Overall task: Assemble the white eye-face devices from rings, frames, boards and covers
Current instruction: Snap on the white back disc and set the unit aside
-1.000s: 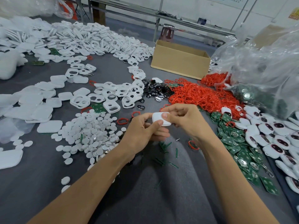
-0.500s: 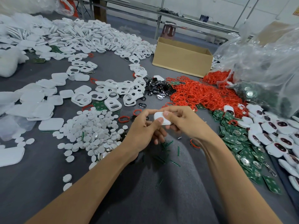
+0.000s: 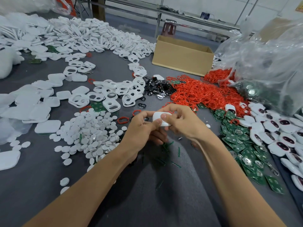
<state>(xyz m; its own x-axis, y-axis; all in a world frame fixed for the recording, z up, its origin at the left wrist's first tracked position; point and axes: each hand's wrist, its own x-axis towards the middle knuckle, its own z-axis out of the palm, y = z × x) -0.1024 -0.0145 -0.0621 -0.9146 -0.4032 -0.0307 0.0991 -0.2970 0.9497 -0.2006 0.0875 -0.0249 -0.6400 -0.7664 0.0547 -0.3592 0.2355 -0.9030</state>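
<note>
Since a second ago the two hands have closed in tighter round the white device (image 3: 156, 116), so less of its plain white shell shows; it sits at much the same spot over the counter (image 3: 114, 66).

Head view: the left hand (image 3: 141, 128) comes in from the lower left, its grip closed on the device with the thumb laid against the near left edge and the fingers curled beneath. The right hand (image 3: 183, 122) meets it from the right, its grip also closed on the device, thumb pressed on the upper face and fingers arched over the far edge. The device is held between both hands, just above the counter's middle, with its smooth back turned up.

A lone red ring (image 3: 122, 120) lies on the counter just left of the left hand. Left of that spreads a heap of small white discs (image 3: 91, 128), with flat white covers (image 3: 47, 126) further left and holed white frames (image 3: 114, 94) behind. A pile of red rings (image 3: 200, 94) lies beyond the hands, with glossy black pieces (image 3: 157, 89) at its left. Green boards (image 3: 246, 151) lie to the right, and finished eye-face devices (image 3: 278, 133) beside them. A cardboard box (image 3: 182, 58) stands at the back, next to a clear plastic bag (image 3: 270, 54).
</note>
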